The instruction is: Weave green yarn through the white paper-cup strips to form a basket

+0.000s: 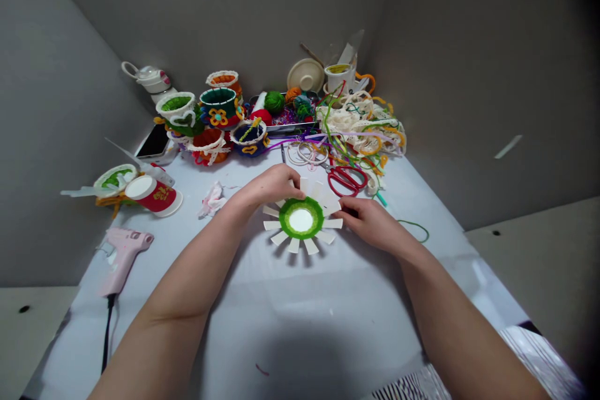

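A paper cup cut into splayed white strips (301,220) lies flat on the white table (300,325), with green yarn woven in a ring round its white base. My left hand (273,186) rests at the cup's far left edge, fingers curled on the strips there. My right hand (369,220) is at the cup's right edge, fingers pinched on a strip or the yarn; what they hold is too small to make out. A green yarn strand (415,228) trails off behind my right hand.
Red scissors (345,180) lie just beyond the cup. Several finished yarn baskets (218,119), yarn balls (274,102) and a tangle of cords (360,125) crowd the back. A pink glue gun (122,256), a red-and-white cup (152,194) and a phone (154,140) lie left.
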Motion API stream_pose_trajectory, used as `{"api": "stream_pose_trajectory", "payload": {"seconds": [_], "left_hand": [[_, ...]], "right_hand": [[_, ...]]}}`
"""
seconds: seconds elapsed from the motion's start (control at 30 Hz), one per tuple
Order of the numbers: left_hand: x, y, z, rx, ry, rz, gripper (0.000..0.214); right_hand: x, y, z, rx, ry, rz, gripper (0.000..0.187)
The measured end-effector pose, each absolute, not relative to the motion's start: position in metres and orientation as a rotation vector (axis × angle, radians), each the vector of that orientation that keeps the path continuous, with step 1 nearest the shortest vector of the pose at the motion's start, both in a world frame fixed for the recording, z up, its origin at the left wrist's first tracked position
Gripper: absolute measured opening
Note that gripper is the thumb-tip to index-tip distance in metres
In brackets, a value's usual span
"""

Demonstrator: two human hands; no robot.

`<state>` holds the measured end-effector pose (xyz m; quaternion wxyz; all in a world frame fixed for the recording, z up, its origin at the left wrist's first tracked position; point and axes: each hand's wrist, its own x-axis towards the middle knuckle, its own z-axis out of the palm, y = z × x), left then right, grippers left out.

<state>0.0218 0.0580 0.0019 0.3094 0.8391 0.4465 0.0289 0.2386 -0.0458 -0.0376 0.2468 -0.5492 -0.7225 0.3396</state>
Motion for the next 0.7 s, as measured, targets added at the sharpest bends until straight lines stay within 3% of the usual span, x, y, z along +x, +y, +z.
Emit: {"api": "stream_pose_trajectory", "payload": {"seconds": [0.33,0.7], "left_hand": [[0.022,0.057,0.003,2.209,1.255,0.088,0.021],[0.021,0.059,0.001,2.215,1.271,0.086,0.02]], "right_hand": [[0.242,-0.049,-0.022,-1.498,-1.422,1.035,0.028],[0.245,-0.051,-0.027,-1.407,-1.635,1.03,0.021]]}}
